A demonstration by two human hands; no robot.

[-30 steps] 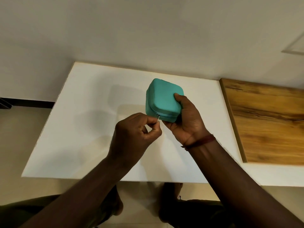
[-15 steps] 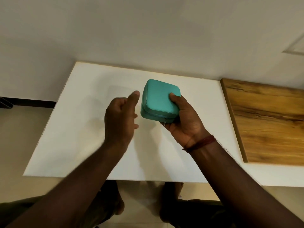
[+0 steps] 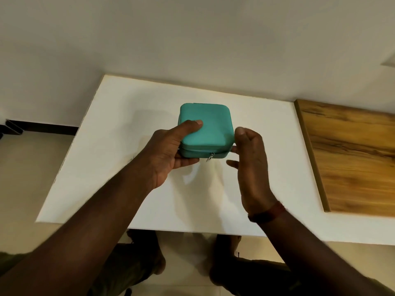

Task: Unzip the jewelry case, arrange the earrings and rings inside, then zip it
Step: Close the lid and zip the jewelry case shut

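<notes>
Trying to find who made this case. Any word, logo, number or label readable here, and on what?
None can be read.
The case has a plain teal lid; its zip pull is too small to show any mark.
The table, board and wall bear no text.

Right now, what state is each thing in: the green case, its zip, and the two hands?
jewelry case: lid down, held over the white table.
zipper pull: hangs at the front seam.
left hand: grips the case, thumb on top, fingers beneath.
right hand: open beside the case's right edge; contact unclear.
</notes>
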